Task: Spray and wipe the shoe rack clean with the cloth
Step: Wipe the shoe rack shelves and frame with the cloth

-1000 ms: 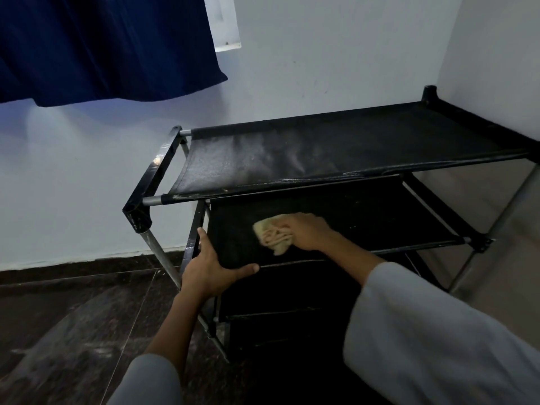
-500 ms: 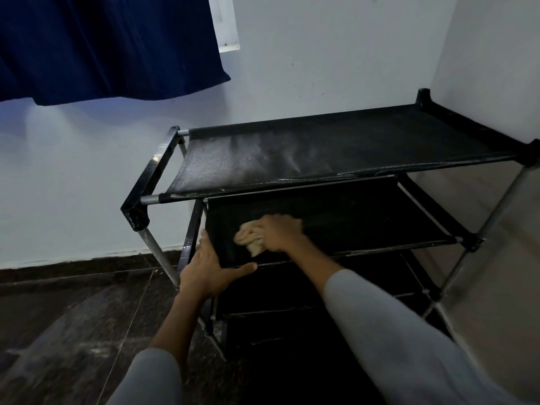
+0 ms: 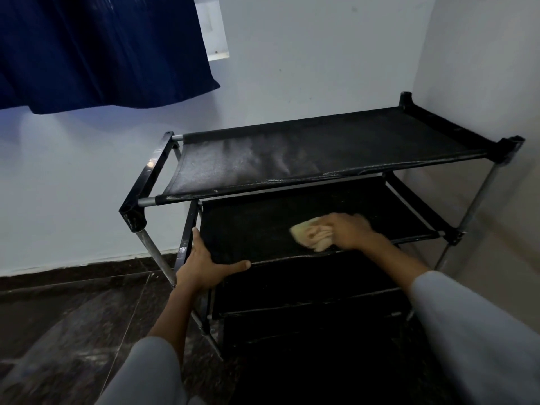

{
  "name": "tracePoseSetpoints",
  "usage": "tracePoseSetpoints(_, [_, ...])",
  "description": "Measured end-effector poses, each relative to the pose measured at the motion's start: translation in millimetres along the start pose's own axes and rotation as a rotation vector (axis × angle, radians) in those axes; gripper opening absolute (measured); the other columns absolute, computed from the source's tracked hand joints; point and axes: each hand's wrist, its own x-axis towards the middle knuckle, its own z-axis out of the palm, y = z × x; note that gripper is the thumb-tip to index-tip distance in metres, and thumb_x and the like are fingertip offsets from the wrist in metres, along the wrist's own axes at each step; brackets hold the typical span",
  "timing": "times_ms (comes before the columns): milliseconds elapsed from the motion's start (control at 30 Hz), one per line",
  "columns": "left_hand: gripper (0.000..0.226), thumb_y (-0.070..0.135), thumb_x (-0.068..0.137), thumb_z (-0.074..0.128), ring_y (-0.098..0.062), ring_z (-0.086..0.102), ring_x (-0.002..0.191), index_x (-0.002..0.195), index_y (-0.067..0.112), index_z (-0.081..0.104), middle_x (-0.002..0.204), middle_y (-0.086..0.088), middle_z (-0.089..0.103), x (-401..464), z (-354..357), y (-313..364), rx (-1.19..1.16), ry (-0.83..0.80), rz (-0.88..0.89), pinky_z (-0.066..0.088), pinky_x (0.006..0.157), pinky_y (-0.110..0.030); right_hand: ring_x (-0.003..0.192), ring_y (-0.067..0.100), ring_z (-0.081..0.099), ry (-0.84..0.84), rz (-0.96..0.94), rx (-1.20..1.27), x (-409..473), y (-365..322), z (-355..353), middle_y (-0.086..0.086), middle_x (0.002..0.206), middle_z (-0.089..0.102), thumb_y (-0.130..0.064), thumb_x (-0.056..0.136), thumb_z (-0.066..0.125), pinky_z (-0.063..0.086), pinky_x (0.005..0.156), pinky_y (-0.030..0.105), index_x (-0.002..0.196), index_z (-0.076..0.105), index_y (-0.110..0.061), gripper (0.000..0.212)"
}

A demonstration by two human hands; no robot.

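Rightward along the second shelf since half a second ago: the right hand (image 3: 349, 230) and its crumpled pale yellow cloth (image 3: 312, 236) sat near the shelf's left end then, now past its middle. Fingers curled over the cloth, pressing it flat against the black fabric near the front edge of the second shelf (image 3: 254, 229). Cloth sticks out to the left of the knuckles; hand slightly blurred.

Left hand (image 3: 204, 268) unchanged in place: grips the front left corner of that same shelf, thumb lying along the front edge, fingers wrapped round the side bar. Both forearms in light grey sleeves (image 3: 479, 337).

Black metal-framed shoe rack (image 3: 137, 206) with fabric tiers stands in a room corner, its right end close to the side wall. Top shelf (image 3: 321, 153) carries pale dusty or damp streaks across its left and middle part. Lower tiers too dark to read.

Dark polished stone floor (image 3: 58, 331) below, whitish smears on it. White wall (image 3: 306, 54) behind; dark blue curtain (image 3: 96, 48) hanging at upper left.
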Motion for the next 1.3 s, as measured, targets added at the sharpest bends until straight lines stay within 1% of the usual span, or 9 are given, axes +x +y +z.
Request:
tracePoseSetpoints(100, [0.165, 0.075, 0.030, 0.079, -0.023, 0.029, 0.140, 0.138, 0.025, -0.035, 0.156, -0.002, 0.020, 2, 1, 2, -0.048, -0.013, -0.029, 0.028, 0.113, -0.048, 0.120, 0.024, 0.053, 0.016, 0.169, 0.037, -5, 48, -7, 0.000, 0.134, 0.055, -0.031, 0.086, 0.057, 0.041, 0.102, 0.040, 0.128, 0.052, -0.042, 0.045])
tracePoseSetpoints(267, [0.169, 0.076, 0.024, 0.079, -0.022, 0.029, 0.140, 0.138, 0.025, -0.034, 0.156, -0.001, 0.022, 4, 2, 2, -0.068, 0.015, -0.039, 0.028, 0.114, -0.047, 0.119, 0.025, 0.053, 0.037, 0.205, 0.071, -3, 21, -6, 0.003, 0.131, 0.056, -0.025, 0.091, 0.054, 0.042, 0.095, 0.033, 0.132, 0.052, -0.034, 0.042])
tracePoseSetpoints(533, [0.171, 0.077, 0.020, 0.077, -0.024, 0.033, 0.138, 0.141, 0.024, -0.031, 0.155, -0.006, 0.025, 8, 4, 1, -0.049, 0.054, 0.007, 0.031, 0.112, -0.043, 0.109, 0.026, 0.062, 0.040, -0.129, 0.123, 20, -119, 25, 0.006, 0.118, 0.066, -0.035, 0.091, 0.054, 0.044, 0.088, 0.031, 0.115, 0.066, -0.026, 0.028])
tracePoseSetpoints(633, [0.172, 0.084, 0.014, 0.067, -0.025, 0.032, 0.139, 0.145, 0.021, -0.024, 0.157, -0.011, 0.015, 7, 5, -2, 0.026, 0.044, 0.028, 0.033, 0.109, -0.039, 0.110, 0.029, 0.059, 0.018, -0.194, 0.133, 30, -169, 42, 0.009, 0.120, 0.064, -0.051, 0.092, 0.046, 0.039, 0.099, 0.040, 0.117, 0.065, -0.018, 0.045])
tracePoseSetpoints(733, [0.176, 0.094, 0.006, 0.053, -0.021, 0.017, 0.144, 0.148, 0.019, -0.016, 0.158, -0.007, -0.008, 11, 6, -5, 0.086, 0.049, 0.055, 0.027, 0.114, -0.039, 0.110, 0.030, 0.057, 0.050, -0.234, 0.089, 34, -175, 45, 0.010, 0.122, 0.062, -0.059, 0.091, 0.042, 0.040, 0.098, 0.041, 0.119, 0.062, -0.017, 0.054])
tracePoseSetpoints(867, [0.174, 0.086, 0.011, 0.066, -0.023, 0.025, 0.142, 0.145, 0.020, -0.022, 0.157, -0.008, 0.015, 10, 9, -7, -0.021, 0.105, 0.058, 0.028, 0.114, -0.042, 0.117, 0.027, 0.056, 0.102, -0.279, 0.095, 28, -134, 40, 0.005, 0.129, 0.060, -0.051, 0.093, 0.045, 0.041, 0.097, 0.035, 0.128, 0.057, -0.027, 0.044])
tracePoseSetpoints(967, [0.169, 0.082, 0.020, 0.073, -0.022, 0.029, 0.140, 0.145, 0.021, -0.024, 0.155, -0.003, 0.024, 8, 8, -7, -0.045, 0.112, 0.072, 0.028, 0.114, -0.042, 0.120, 0.028, 0.055, 0.107, -0.173, 0.094, 24, -77, 29, 0.004, 0.132, 0.057, -0.043, 0.096, 0.043, 0.042, 0.097, 0.033, 0.131, 0.054, -0.032, 0.038])
tracePoseSetpoints(1167, [0.168, 0.077, 0.022, 0.076, -0.021, 0.030, 0.139, 0.145, 0.020, -0.025, 0.155, 0.000, 0.023, 7, 10, -4, -0.081, 0.102, 0.068, 0.028, 0.114, -0.042, 0.116, 0.025, 0.056, 0.147, 0.334, -0.104, 14, 73, -3, 0.003, 0.128, 0.058, -0.031, 0.096, 0.039, 0.043, 0.096, 0.036, 0.128, 0.052, -0.028, 0.035])
tracePoseSetpoints(1300, [0.168, 0.079, 0.023, 0.076, -0.022, 0.030, 0.140, 0.146, 0.019, -0.023, 0.157, 0.000, 0.015, 7, 8, -4, -0.040, 0.095, 0.060, 0.029, 0.113, -0.044, 0.118, 0.025, 0.053, 0.075, 0.513, -0.100, 15, 87, -14, 0.004, 0.130, 0.056, -0.029, 0.096, 0.044, 0.040, 0.095, 0.040, 0.128, 0.054, -0.021, 0.035])
